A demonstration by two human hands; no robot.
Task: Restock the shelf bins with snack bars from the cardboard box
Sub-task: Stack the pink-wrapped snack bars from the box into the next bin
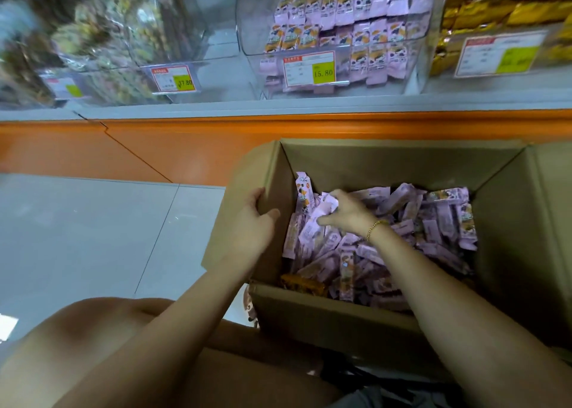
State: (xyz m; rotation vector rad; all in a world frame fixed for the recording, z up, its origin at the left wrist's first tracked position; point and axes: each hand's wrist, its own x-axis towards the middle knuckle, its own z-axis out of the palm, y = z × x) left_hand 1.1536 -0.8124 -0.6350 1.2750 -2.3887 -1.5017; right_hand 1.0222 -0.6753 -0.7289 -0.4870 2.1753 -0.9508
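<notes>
Purple bars [433, 218] lay heaped in the box [387, 163].
Left hand [255, 218] gripped the box's left wall; right hand [345, 212] had its fingers curled round a few bars at the heap's left. Far off, the clear bin [253, 36] held more bars.

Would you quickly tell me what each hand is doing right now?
The left hand grips the left wall of the cardboard box.
The right hand grips purple snack bars inside the box.

The left bins [93, 36] are blurred beyond telling their contents. The cardboard box [402, 160] runs off the right edge. The snack bars [433, 222] hide the fingertips of the right hand [346, 212].
</notes>
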